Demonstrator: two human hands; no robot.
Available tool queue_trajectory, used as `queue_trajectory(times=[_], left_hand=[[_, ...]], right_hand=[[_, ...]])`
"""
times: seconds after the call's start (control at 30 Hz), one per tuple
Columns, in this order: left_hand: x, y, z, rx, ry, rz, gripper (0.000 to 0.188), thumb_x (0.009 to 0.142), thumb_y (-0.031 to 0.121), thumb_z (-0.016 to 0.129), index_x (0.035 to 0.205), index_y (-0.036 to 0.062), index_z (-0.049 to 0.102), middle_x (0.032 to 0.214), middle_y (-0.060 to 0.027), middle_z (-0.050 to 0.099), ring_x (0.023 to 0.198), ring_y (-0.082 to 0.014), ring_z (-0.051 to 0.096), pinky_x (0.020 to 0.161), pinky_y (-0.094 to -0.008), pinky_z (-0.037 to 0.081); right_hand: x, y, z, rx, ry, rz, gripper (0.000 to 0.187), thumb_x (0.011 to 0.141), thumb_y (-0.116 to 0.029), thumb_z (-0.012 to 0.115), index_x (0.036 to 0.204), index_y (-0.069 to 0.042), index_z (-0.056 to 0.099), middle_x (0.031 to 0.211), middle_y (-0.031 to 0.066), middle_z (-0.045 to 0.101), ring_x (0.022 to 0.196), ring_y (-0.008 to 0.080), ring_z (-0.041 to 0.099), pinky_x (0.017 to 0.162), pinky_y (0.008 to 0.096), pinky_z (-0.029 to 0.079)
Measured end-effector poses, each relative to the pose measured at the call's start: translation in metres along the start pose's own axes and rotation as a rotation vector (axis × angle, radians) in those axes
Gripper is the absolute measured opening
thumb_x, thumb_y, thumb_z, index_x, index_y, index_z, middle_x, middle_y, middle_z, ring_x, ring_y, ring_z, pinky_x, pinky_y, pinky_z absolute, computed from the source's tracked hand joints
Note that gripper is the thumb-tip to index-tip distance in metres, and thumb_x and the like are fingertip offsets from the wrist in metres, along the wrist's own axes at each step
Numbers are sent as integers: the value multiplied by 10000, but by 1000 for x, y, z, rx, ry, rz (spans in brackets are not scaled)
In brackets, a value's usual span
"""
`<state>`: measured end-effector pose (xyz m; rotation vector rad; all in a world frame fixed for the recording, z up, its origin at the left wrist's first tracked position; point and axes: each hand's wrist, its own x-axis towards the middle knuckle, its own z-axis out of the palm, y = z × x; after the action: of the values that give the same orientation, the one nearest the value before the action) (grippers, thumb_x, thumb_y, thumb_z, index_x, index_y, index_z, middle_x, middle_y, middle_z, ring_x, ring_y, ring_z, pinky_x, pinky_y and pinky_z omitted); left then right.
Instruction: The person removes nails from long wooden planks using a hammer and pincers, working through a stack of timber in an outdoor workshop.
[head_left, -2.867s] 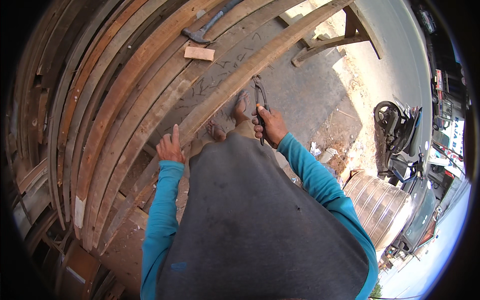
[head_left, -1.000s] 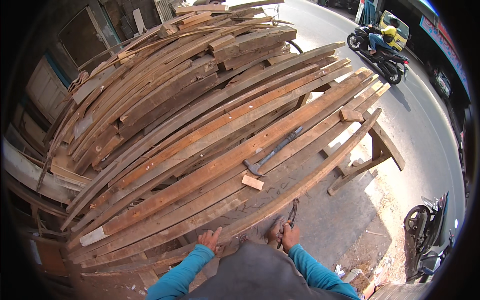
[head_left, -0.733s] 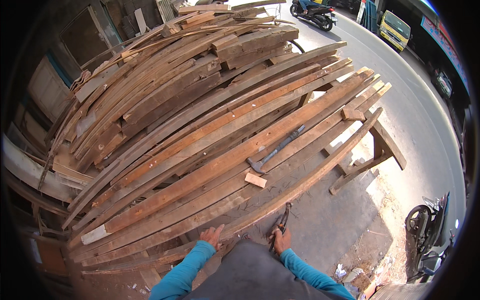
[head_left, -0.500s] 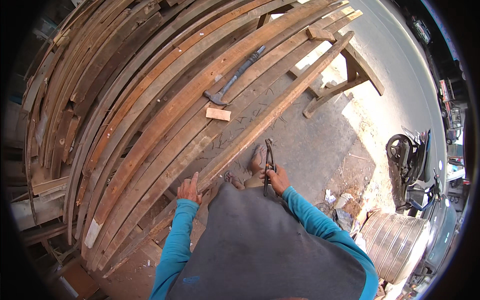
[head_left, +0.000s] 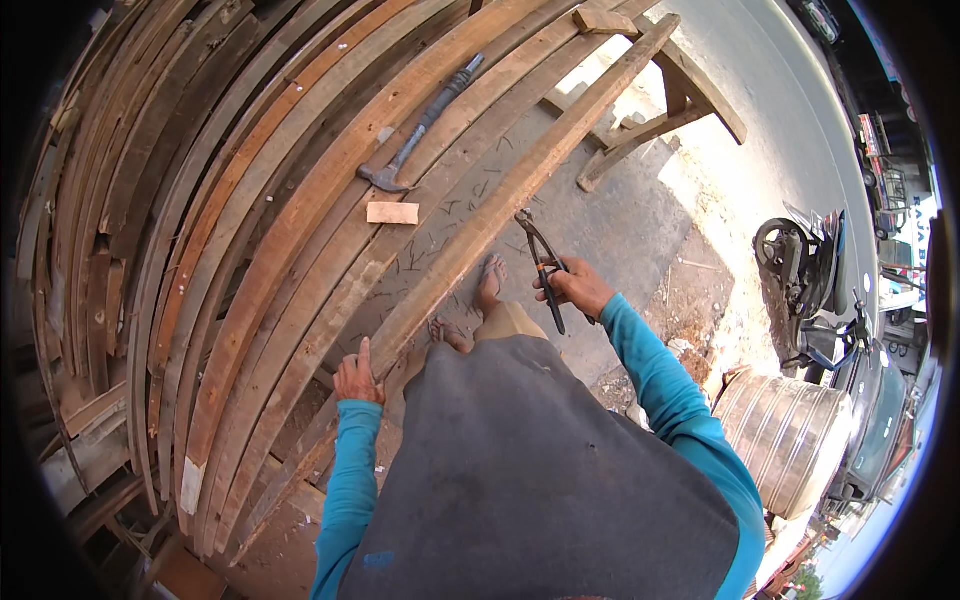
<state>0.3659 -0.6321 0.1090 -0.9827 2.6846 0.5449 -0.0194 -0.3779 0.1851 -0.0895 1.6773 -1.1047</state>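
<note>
My left hand (head_left: 358,377) lies over the nearest wooden beam (head_left: 500,208), its index finger stretched out and the other fingers bent round the wood. In my right hand (head_left: 578,287) is a pair of pincers (head_left: 545,262) with dark handles and orange marks. The handles are spread apart, and the jaws point away from me, close to the beam's right edge; I cannot tell whether they touch it. Beyond my left hand, a claw hammer (head_left: 420,130) lies across the neighbouring beams. Beside its head sits a small pale wood block (head_left: 392,213).
Many long boards (head_left: 230,200) are stacked at the left. A wooden trestle (head_left: 690,95) stands under the beams' far end. Loose nails (head_left: 408,262) litter the grey ground. To the right are a ribbed metal drum (head_left: 785,435) and a parked motorcycle (head_left: 810,270).
My right hand has moved out to the right with the pincers, whose handles have spread and whose jaws have come near the beam. My left hand stays on the wood. The view has shifted.
</note>
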Motion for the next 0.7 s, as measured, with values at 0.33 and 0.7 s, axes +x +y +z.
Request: queue_trajectory(times=[0.33,0.7], left_hand=[[-25,-1,26,71,256,59,770,717,91,719,1452,186,506,1094,-185,575,998,-375,577,873,-507,440],[-21,-1,21,96,339,87,717,748,53,654,1439,196,530,1051,-163,558,962,-353,564,838,-482,415]], right_hand=[[21,3,-59,-360,-150,175,310,918,-125,527,1185,32,549,1020,184,695,897,288,734,769,394,605],[21,29,36,71,112,24,139,921,-95,510,1028,-10,534,722,71,536,543,188,548,478,354,502]])
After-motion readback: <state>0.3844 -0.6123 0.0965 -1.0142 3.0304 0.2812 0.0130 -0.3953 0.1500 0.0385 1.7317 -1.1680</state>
